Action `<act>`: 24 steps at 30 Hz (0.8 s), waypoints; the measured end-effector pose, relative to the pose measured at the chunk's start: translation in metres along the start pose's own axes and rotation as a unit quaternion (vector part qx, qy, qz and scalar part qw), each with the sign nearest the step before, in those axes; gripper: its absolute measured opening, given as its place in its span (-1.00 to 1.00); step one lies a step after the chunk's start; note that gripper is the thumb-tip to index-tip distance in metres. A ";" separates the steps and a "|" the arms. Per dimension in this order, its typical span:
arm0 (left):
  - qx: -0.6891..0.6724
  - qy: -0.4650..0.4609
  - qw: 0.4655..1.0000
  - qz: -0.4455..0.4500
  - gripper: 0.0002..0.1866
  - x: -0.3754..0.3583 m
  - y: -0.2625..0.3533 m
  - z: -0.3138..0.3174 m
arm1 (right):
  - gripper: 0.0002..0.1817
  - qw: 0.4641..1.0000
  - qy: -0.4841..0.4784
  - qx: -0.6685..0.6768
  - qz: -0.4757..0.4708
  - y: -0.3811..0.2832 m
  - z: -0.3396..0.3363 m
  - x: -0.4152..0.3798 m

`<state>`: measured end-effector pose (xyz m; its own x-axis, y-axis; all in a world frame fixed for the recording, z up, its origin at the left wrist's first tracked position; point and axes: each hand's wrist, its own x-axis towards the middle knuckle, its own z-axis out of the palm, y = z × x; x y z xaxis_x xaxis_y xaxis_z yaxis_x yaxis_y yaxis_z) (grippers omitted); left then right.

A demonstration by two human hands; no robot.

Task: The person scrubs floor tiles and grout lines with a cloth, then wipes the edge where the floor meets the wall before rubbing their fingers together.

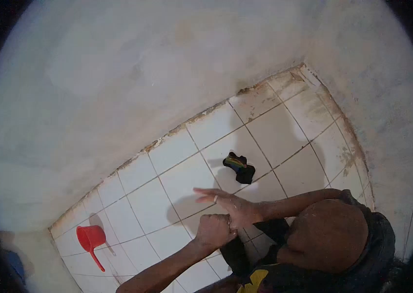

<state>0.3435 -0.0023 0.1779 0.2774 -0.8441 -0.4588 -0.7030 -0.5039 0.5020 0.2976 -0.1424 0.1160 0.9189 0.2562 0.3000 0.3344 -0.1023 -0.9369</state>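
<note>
My left hand (pixel 215 229) is closed in a fist, knuckles up, pressed against the thumb side of my right hand; what it grips, if anything, is hidden. Fingers stretched out to the left and a pale ring on one of them, my right hand (pixel 239 210) looks open. Dark cloth (pixel 235 255) shows just below the hands; whether it is held or worn cannot be told. A crumpled black cloth with coloured stripes (pixel 239 168) lies on the white tiled floor (pixel 182 180), above the hands and touching neither.
A red dipper (pixel 91 238) stands on the tiles at the lower left, its handle toward the bottom. Stained walls (pixel 118 88) meet in a corner at the upper right. My bent knee (pixel 331 234) is at the lower right. Something blue (pixel 15 266) is at the far left.
</note>
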 end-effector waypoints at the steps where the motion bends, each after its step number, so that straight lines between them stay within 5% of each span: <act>1: -0.006 -0.001 1.000 0.023 -0.75 -0.001 -0.004 0.008 | -0.04 1.000 0.001 0.021 0.011 -0.008 0.001 -0.001; 4: -0.005 -0.015 0.995 0.097 -0.72 -0.004 -0.019 0.021 | -0.10 0.988 -0.101 0.080 0.087 -0.007 0.007 -0.009; 7: 0.029 -0.067 0.983 0.170 -0.68 -0.001 -0.029 0.006 | -0.24 0.990 -0.070 0.099 0.077 -0.009 -0.003 -0.005; 14: 0.035 0.002 0.985 0.168 -0.61 -0.002 -0.024 -0.023 | -0.37 0.985 -0.157 -0.031 0.056 -0.009 -0.046 0.013; 15: 0.026 -0.056 0.992 0.114 -0.60 -0.002 -0.018 -0.034 | -0.41 0.984 -0.165 -0.039 0.059 -0.008 -0.051 0.014; 17: 0.007 -0.170 0.985 0.004 -0.57 -0.003 -0.002 -0.062 | -0.55 0.986 -0.150 -0.033 0.059 -0.008 -0.060 0.012; 21: 0.032 -0.054 0.997 0.040 -0.65 -0.012 -0.043 -0.035 | -0.72 0.992 -0.072 -0.099 0.027 0.021 -0.077 0.007; 24: 0.030 0.017 0.999 0.029 -0.72 -0.021 -0.070 -0.028 | -0.74 0.967 0.045 -0.233 0.095 0.042 -0.098 -0.004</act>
<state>0.4056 0.0458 0.1729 0.2570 -0.8780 -0.4040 -0.7562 -0.4429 0.4816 0.3289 -0.2418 0.0927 0.9806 0.1077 0.1637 0.1958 -0.5671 -0.8000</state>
